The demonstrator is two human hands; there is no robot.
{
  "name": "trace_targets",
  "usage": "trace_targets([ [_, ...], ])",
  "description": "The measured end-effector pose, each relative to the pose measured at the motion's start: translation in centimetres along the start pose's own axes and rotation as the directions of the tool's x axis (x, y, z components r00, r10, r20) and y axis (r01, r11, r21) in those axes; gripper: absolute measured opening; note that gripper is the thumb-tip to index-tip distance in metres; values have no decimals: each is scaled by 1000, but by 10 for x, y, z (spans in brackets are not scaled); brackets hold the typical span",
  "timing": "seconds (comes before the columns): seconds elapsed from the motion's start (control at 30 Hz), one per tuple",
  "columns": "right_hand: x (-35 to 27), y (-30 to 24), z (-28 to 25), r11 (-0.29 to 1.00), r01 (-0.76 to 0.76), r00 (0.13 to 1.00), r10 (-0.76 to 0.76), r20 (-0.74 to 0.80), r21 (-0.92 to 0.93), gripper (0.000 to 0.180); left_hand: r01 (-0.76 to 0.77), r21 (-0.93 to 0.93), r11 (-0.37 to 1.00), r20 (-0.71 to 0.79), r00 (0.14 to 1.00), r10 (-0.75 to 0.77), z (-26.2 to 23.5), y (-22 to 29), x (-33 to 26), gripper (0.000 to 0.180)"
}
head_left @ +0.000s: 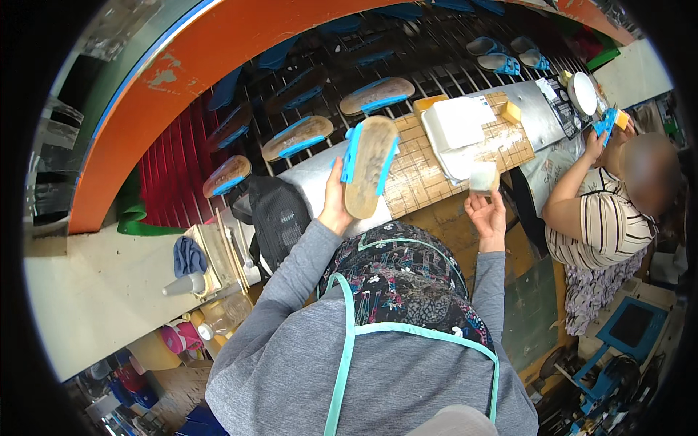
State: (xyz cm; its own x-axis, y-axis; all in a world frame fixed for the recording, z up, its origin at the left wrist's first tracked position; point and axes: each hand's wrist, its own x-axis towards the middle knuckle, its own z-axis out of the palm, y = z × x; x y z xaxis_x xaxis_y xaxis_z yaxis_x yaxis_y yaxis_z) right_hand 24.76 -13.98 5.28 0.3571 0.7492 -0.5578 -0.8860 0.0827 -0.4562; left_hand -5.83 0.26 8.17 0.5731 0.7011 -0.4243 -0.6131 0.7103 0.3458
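My left hand is closed around the side of a sandal, held up sole outward, its brownish sole framed by bright blue straps. In my right hand, the fingertips pinch the lower edge of a pale sponge block, whitish on the face that shows. Just beyond the sponge is a shallow white tray with a white plastic container standing in it. The sponge is close to the tray's near corner; I cannot tell whether they touch. A gap separates the sandal from the sponge.
Beyond a tan patterned board, a rack of metal bars carries several blue-strapped sandals under an orange arch. A yellow sponge lies right of the tray. A black bag is at left. At right, a co-worker handles a blue piece.
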Motion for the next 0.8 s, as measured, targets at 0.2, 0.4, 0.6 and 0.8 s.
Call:
trace_targets([
  [0.2,-60,-31,102,833,530,780,-408,474,-157,61,242,-130,961,408,897,-171,80,-5,-4,67],
  [0.4,-141,-35,169,-178,895,246,-568,785,-409,46,48,184,982,377,919,-116,137,-26,-41,69],
  [0.6,-156,-19,176,-480,781,134,-494,859,-398,50,30,216,976,372,922,-110,134,-35,-55,68],
  [0.8,-152,-12,173,-255,889,201,-528,825,-380,51,1,215,977,369,926,-83,128,-31,-51,62],
])
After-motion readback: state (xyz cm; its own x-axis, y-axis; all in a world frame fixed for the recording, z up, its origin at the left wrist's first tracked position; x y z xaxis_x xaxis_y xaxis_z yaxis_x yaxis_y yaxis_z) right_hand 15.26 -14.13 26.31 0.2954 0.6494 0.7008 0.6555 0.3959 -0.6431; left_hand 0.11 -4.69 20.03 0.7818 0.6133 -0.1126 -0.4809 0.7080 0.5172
